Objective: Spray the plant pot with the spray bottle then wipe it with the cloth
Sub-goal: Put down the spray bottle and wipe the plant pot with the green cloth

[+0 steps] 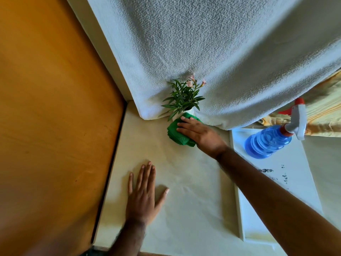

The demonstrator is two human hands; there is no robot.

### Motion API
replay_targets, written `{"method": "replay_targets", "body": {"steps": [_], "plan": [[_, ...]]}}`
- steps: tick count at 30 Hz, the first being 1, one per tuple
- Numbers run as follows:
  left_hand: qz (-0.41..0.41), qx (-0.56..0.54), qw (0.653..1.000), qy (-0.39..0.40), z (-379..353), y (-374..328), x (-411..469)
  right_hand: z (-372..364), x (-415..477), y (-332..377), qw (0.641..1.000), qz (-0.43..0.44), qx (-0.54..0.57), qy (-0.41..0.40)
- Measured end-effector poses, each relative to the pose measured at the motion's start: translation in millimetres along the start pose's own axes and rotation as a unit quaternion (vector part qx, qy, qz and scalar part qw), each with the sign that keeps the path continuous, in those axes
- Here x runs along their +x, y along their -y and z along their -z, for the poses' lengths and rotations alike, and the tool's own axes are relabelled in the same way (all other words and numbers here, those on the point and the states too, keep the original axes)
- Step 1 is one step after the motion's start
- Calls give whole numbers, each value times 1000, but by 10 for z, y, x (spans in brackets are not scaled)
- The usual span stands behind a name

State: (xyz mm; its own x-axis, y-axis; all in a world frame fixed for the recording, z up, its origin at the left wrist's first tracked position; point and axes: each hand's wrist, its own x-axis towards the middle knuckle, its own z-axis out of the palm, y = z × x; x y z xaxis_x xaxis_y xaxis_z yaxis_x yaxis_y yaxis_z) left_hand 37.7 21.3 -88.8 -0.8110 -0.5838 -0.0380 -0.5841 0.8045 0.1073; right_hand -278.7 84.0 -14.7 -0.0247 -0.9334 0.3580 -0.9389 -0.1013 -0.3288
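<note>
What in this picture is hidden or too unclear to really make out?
- Plant pot, head view: mostly hidden behind the green cloth and leaves; only a white sliver shows.
- Right hand: lies over the cloth; its palm and grip on it are hidden.
- Spray bottle: liquid level unclear through the blue plastic.
- Dark marks on the white board: too small to read.

I judge this a home: textured wall (203, 43), wooden door (51, 108), cloth-covered table (184, 191), patterned fabric (323, 108).
</note>
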Motion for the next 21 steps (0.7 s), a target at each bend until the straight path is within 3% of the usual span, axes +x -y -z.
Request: {"method": "replay_targets", "body": {"steps": [5,14,21], "plan": [[1,2,1000,0,0,-5,7,-132,-94,-60,998,-18,33,42],[-1,0,1000,12,-24,27,13,-183,-189,66,969,-185,140,83],[-1,0,1000,24,-11,37,14,191,-462,459,956,-255,142,-25]]}}
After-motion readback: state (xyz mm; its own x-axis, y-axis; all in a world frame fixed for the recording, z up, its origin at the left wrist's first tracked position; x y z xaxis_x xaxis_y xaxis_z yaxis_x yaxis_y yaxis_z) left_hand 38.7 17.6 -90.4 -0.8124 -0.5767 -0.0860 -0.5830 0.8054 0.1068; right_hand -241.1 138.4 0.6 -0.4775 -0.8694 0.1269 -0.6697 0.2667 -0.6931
